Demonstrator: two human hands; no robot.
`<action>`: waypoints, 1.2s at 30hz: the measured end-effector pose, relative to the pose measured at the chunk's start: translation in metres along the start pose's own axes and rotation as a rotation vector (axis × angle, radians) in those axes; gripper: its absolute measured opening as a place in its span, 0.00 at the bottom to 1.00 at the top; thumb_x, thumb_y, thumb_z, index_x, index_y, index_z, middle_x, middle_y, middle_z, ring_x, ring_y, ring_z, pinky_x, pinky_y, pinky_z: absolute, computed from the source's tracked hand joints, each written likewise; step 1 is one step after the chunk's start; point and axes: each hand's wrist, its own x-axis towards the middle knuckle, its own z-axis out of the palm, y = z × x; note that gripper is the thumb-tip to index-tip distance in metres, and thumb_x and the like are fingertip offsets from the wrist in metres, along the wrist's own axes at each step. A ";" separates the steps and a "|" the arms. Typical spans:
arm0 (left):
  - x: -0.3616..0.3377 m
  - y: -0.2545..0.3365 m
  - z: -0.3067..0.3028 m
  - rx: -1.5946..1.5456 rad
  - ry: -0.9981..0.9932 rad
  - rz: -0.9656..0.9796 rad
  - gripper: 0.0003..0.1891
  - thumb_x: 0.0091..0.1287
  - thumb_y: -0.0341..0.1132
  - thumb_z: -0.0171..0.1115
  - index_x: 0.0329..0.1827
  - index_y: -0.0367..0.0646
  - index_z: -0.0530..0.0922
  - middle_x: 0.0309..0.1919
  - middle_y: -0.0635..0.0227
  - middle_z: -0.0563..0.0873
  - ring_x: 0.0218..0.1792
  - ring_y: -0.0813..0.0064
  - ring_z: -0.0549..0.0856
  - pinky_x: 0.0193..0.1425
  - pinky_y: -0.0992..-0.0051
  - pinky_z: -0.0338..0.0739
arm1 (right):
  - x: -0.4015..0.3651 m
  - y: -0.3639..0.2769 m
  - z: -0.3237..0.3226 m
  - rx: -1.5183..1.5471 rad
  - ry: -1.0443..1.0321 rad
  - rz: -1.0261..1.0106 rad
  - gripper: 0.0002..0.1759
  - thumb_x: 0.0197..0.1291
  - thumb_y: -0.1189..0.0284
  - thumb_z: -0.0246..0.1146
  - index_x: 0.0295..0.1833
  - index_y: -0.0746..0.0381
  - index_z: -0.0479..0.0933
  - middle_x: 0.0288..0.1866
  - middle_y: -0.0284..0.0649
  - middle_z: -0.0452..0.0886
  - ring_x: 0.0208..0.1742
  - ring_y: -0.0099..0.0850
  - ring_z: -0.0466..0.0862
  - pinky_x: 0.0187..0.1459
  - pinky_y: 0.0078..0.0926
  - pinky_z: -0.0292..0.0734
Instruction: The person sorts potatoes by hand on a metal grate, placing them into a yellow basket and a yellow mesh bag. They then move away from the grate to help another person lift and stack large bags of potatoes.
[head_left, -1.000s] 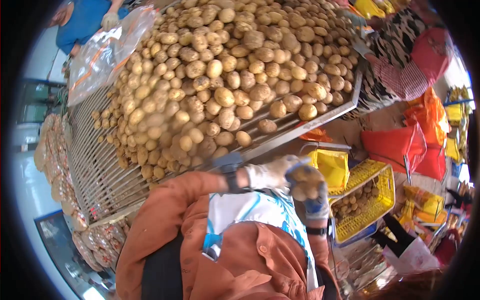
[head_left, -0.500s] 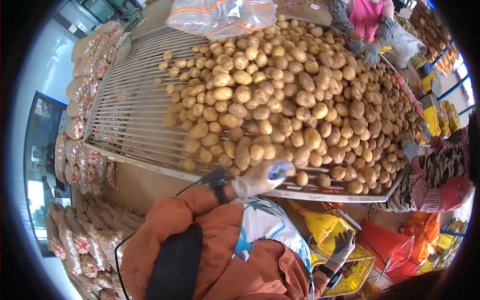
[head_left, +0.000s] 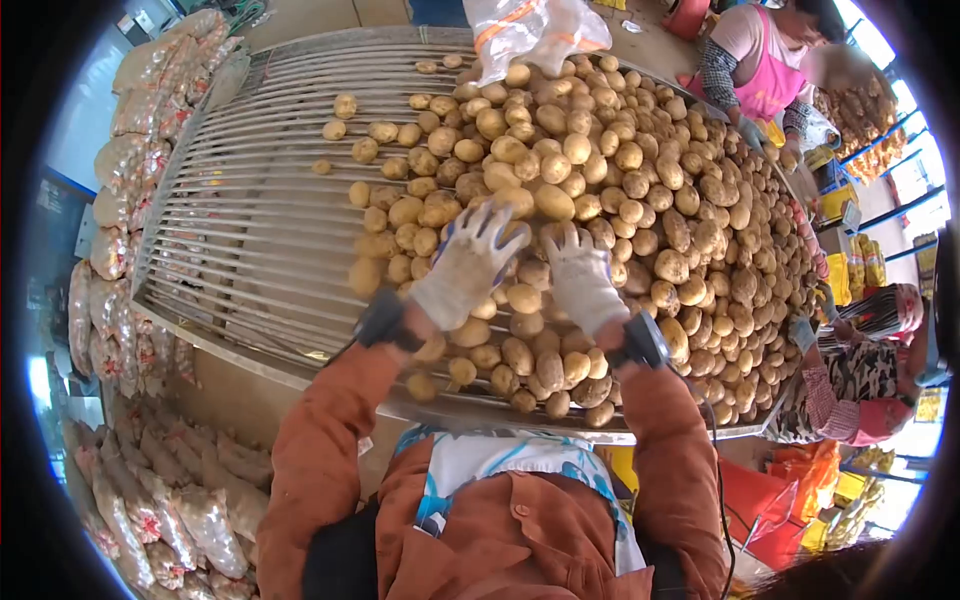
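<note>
A big heap of potatoes [head_left: 690, 235] covers the middle and right of a slatted metal sorting table [head_left: 225, 215]. My left hand [head_left: 465, 262], in a white work glove with blue showing at the fingers, lies over the left part of the heap with its fingers spread. Close beside it, my right hand [head_left: 583, 278] in a matching glove rests on potatoes, its fingers pointing away from me and slightly apart. Neither hand grips a potato that I can see. The potatoes under both palms are hidden.
Stacked full sacks [head_left: 165, 490] stand along the left. A clear plastic bag [head_left: 540, 35] lies at the table's far edge. One co-worker in a pink apron [head_left: 765, 75] stands at the far right; others are at the right end. A red container [head_left: 765, 505] sits at lower right.
My left hand has moved forward from the table's near edge onto the heap. My right hand has come up from the yellow crate at lower right onto the potatoes. The view has shifted.
</note>
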 end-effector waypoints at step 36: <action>-0.052 0.009 0.008 -0.507 0.076 -0.353 0.41 0.45 0.44 0.81 0.66 0.54 0.73 0.66 0.41 0.70 0.64 0.42 0.73 0.67 0.51 0.73 | -0.003 0.032 -0.044 1.332 -0.054 0.110 0.33 0.55 0.59 0.75 0.62 0.64 0.76 0.49 0.37 0.84 0.50 0.27 0.82 0.52 0.28 0.79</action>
